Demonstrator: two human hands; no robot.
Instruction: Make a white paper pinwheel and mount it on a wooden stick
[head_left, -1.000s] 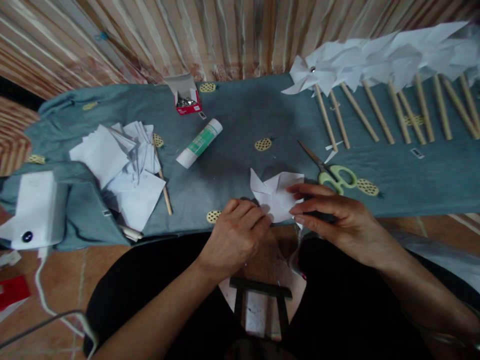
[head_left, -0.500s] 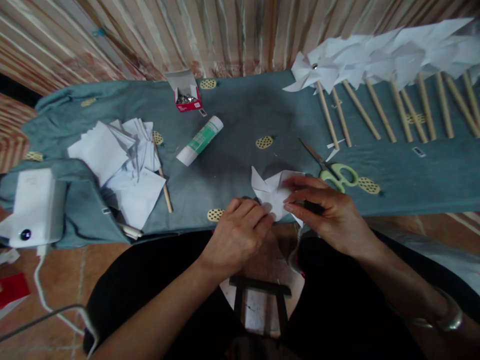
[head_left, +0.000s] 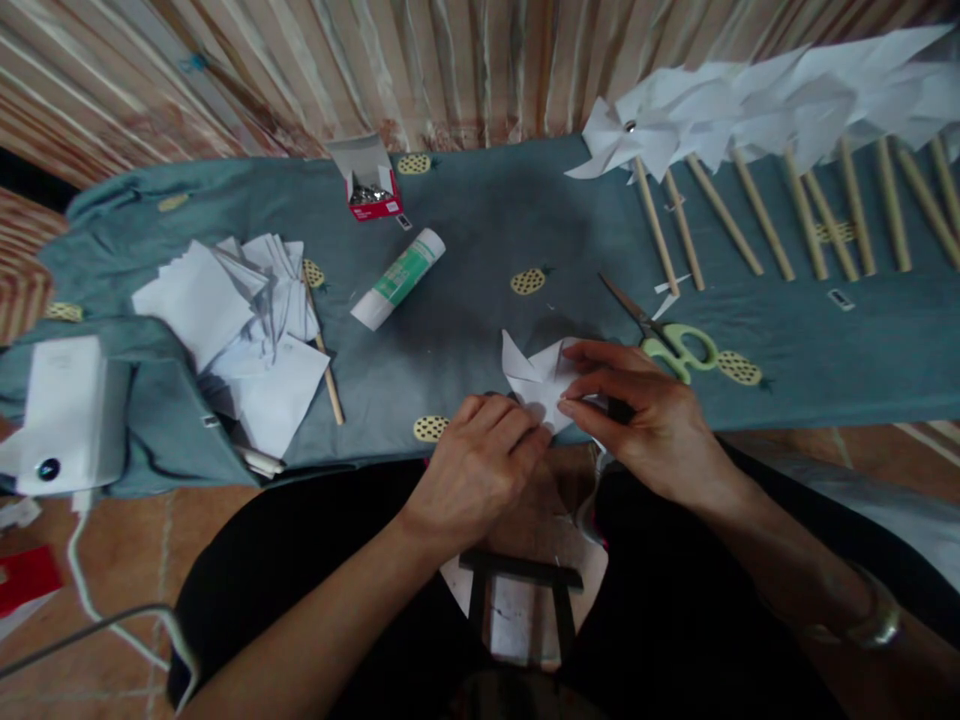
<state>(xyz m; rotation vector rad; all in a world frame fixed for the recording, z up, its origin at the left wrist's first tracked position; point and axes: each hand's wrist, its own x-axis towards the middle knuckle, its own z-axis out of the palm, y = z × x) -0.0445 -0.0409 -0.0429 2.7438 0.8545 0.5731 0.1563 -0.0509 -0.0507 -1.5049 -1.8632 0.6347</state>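
Her right hand (head_left: 645, 420) has slid in over the folded paper pinwheel (head_left: 541, 378) at the table's (head_left: 480, 230) near edge, fingertips pinching its middle. The left hand (head_left: 480, 465), fingers curled, pins the lower corner, so the folding looks nearly closed up.

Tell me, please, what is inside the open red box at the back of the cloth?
The red box has its white flap up, and a heap of small shiny metal pieces shows inside. They are too small to identify, and the box walls hide whatever lies lower down.
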